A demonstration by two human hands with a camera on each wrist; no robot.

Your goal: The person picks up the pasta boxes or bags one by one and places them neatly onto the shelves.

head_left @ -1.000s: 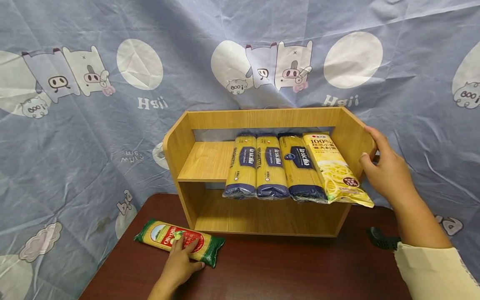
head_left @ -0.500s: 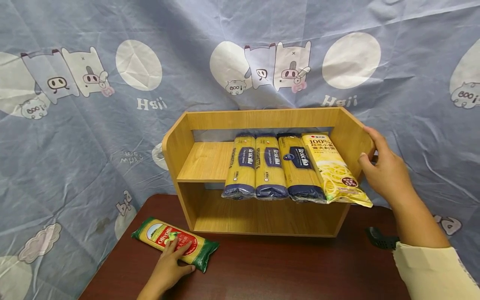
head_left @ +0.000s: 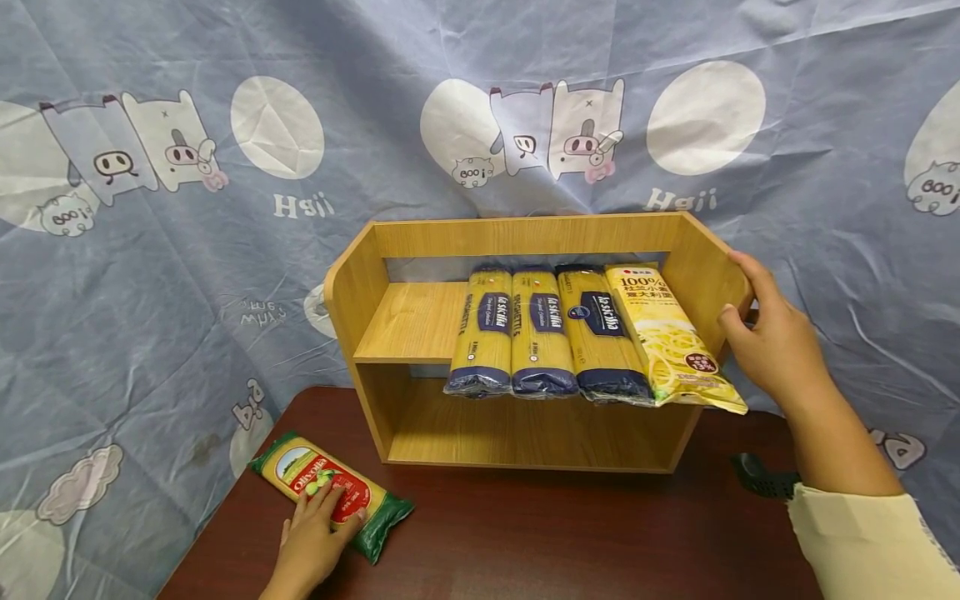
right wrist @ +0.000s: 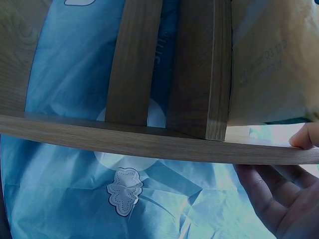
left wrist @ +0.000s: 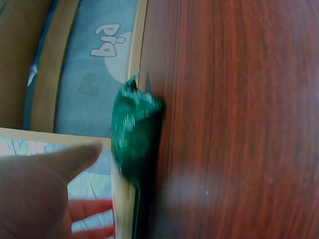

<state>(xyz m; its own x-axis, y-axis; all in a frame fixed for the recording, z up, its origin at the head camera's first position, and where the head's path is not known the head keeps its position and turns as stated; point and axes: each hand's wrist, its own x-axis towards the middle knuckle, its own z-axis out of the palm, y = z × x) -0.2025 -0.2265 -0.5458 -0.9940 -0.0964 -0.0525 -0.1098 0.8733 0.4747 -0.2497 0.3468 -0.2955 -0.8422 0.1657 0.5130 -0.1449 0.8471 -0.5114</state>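
A pasta packet [head_left: 337, 492] with green ends and a red label lies slantwise on the table, left of the wooden shelf [head_left: 525, 462]. My left hand [head_left: 311, 533] rests on its front side, fingers spread over the label. The left wrist view shows its green end [left wrist: 133, 132] close beside the thumb. My right hand [head_left: 780, 350] grips the shelf's right side panel. In the right wrist view, the right fingers [right wrist: 269, 194] are on one face of that panel and the thumb is on the other. Three blue-ended spaghetti packs [head_left: 543, 333] and a yellow-white noodle pack [head_left: 667, 333] lie on the upper board.
On the upper board, bare wood [head_left: 412, 325] shows left of the packs, and their ends overhang the front edge. The lower compartment [head_left: 525, 425] shows bare wood. A black object [head_left: 761, 477] lies right of the shelf. A patterned cloth [head_left: 187, 292] hangs behind.
The green-ended pasta packet has slid left and toward me with my left hand on it, turning to a steeper slant. My right hand has stayed on the shelf panel.
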